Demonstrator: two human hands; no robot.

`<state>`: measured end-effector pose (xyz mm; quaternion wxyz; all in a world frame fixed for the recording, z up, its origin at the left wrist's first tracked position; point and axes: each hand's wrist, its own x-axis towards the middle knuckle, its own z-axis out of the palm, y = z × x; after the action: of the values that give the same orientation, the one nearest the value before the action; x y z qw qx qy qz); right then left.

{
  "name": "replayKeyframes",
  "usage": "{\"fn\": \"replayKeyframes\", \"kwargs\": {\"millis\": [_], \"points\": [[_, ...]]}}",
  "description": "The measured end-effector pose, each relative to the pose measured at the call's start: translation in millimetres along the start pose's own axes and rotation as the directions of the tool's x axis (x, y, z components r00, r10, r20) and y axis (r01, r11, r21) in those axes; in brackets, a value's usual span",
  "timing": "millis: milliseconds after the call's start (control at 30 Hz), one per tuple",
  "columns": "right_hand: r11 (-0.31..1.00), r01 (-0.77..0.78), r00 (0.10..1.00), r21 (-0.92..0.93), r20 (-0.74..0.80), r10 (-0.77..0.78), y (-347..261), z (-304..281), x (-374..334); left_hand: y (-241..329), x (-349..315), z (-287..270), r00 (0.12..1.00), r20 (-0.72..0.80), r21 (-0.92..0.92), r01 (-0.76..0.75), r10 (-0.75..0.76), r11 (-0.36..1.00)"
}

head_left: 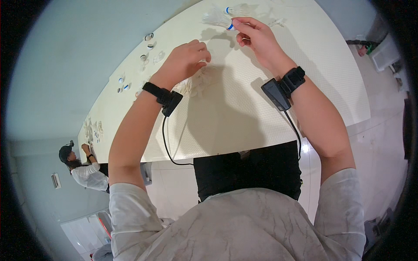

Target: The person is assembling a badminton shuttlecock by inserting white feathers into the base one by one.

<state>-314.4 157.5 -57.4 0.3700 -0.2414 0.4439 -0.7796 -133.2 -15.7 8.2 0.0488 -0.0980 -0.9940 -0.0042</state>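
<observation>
My right hand (257,37) pinches a white feather shuttlecock (216,19) by its blue-banded base, above the far part of the table. The shuttlecock's feathers point left. Close behind it lies another shuttlecock (242,9) with a blue band. To the left, my left hand (186,58) is held over the table with its fingers loosely bent, thumb and fingertips apart, and I see nothing in it. Beneath and beside that hand is a pile of loose white feathers (197,83), partly hidden by the hand and wrist.
On the pale, textured table (244,126), several small cork-like caps (143,57) lie along the left edge. A few loose feathers (278,21) rest at the far right. Further left, a person (87,167) in a cap works beside scattered white pieces (93,128). Cables hang from both wristbands.
</observation>
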Motion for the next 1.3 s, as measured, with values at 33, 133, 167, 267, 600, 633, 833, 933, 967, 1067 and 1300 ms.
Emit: {"fn": "replayKeyframes", "kwargs": {"millis": [33,133,167,267,600,633,833,933,967,1067,1300], "points": [[1.0,0.001,1.0,-0.002,0.001,-0.001,0,0,0,-2,0,1,1.0,0.014,0.004,-0.008,0.008,1.0],[1.0,0.001,1.0,0.0,0.004,-0.001,0,0,-1,-5,0,4,0.999,0.034,0.004,0.0,0.0,1.0],[1.0,0.0,1.0,0.001,0.005,0.0,0,0,-1,-6,-1,5,0.999,0.037,0.0,0.008,-0.008,1.0],[1.0,0.0,1.0,0.001,0.008,0.0,0,-2,-1,-8,-4,2,0.996,-0.016,-0.043,0.082,-0.083,0.996],[0.988,-0.09,0.995,0.128,0.064,0.083,-7,1,-4,11,-24,-25,0.667,-0.161,-0.844,0.29,-0.727,0.452],[0.981,-0.109,0.992,0.161,0.087,0.096,-8,3,-5,15,-24,-25,0.632,-0.168,-0.89,0.233,-0.757,0.392],[0.955,-0.213,0.951,0.204,0.266,0.155,-8,11,-9,29,-22,-10,0.512,-0.129,-0.991,-0.097,-0.85,0.092],[0.937,-0.285,0.909,0.204,0.367,0.197,-6,13,-15,35,-32,5,0.504,-0.16,-0.978,-0.197,-0.849,0.068],[0.935,-0.302,0.889,0.187,0.409,0.205,-5,13,-18,37,-36,10,0.486,-0.18,-0.975,-0.2,-0.855,0.092],[0.904,-0.384,0.857,0.187,0.438,0.273,-3,15,-25,44,-43,24,0.43,-0.209,-0.966,-0.232,-0.879,0.116],[0.854,-0.499,0.809,0.146,0.43,0.399,-1,25,-36,58,-57,29,0.412,-0.356,-0.912,-0.349,-0.839,0.215]]}}
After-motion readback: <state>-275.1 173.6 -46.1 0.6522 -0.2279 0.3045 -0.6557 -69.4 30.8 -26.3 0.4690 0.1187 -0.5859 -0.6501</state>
